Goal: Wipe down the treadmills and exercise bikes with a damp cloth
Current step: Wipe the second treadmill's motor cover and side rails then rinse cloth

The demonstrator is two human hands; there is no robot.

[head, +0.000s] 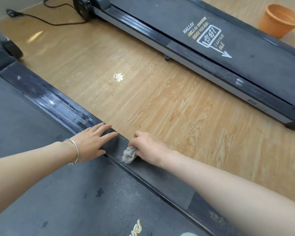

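Note:
The near treadmill (41, 167) fills the lower left, its black side rail (61, 103) running diagonally toward the bottom right. My right hand (148, 147) grips a bunched grey cloth (129, 155) and presses it on that rail. My left hand (92, 142), with a silver bangle on the wrist, lies flat with straight fingers across the rail and belt edge, just left of the cloth. Wet streaks show on the ribbed part of the rail further up. A second treadmill (211, 40) with white and yellow printing on its belt lies across the upper right.
Wooden floor (143, 99) separates the two treadmills, with a small pale spot (118, 77) on it. An orange bucket (279, 20) stands at the upper right beyond the far treadmill. A black power cable and plug (12, 12) lie on the floor at the upper left.

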